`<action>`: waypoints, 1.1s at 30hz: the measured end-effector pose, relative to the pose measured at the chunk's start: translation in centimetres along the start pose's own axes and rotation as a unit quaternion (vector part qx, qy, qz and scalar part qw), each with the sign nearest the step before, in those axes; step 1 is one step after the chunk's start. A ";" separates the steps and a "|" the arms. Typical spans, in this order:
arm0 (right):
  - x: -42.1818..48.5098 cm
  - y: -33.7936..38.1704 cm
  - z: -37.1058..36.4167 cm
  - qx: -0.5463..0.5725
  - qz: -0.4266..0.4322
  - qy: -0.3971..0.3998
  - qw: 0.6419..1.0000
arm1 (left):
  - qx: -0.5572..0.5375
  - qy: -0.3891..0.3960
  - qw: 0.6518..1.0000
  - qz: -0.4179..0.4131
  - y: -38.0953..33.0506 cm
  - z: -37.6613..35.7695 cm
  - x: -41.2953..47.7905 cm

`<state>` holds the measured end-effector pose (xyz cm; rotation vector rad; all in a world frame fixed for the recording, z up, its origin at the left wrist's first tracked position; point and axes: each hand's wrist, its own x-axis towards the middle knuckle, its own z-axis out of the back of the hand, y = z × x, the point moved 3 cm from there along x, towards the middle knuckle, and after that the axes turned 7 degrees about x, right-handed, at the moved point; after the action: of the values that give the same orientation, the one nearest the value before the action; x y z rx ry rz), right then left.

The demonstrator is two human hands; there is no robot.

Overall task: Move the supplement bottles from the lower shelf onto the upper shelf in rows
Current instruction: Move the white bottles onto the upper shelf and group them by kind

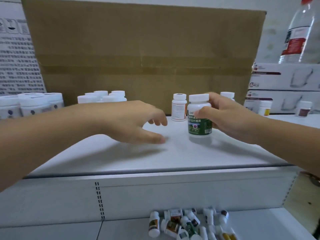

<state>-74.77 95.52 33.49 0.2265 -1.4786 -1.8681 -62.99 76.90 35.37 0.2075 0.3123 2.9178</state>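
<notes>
**Setting the green bottle down in line on the upper shelf**

The right hand (230, 116) has its grip closed round the green-labelled bottle (200, 123), thumb across the label and fingers behind. It holds the bottle upright on or just over the upper shelf (155, 153), just in front of the orange-labelled bottle (179, 108); whether the base touches the shelf I cannot tell. The left hand (131, 122) is open and holds nothing, fingers loose, low over the bare shelf to the left.

To do this well, I judge the bottle should go down flat and square with the orange one, so that a row starts clean. The fingers should then let go without knocking the white-capped bottle (227, 95) behind the knuckles.

The loose bottles (187, 224) lie in a jumble on the lower shelf (52, 229). A cardboard box (143, 49) closes off the back of the upper shelf and limits its depth. Clusters of white-capped bottles (103, 97) stand along it to the left. White cartons (285, 80) stand to the right, with a large clear bottle (301, 32) on top
</notes>
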 end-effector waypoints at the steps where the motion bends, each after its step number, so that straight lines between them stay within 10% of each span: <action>1: -0.1 -0.5 1.2 0.001 -0.003 -0.013 1.000 | -0.003 0.010 1.000 -0.008 -0.7 -0.2 1.4; 15: 3.2 -5.3 16.4 0.017 -0.027 -0.119 0.992 | -0.040 0.000 0.999 -0.033 -7.2 -1.5 16.0; 33: 6.2 -10.4 18.4 -0.076 -0.017 -0.084 0.993 | -0.103 -0.029 0.994 -0.020 -6.7 -5.4 17.3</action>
<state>-93.81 106.50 31.89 0.0223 -1.4417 -2.0597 -79.45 85.90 30.70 0.2503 0.0044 2.8723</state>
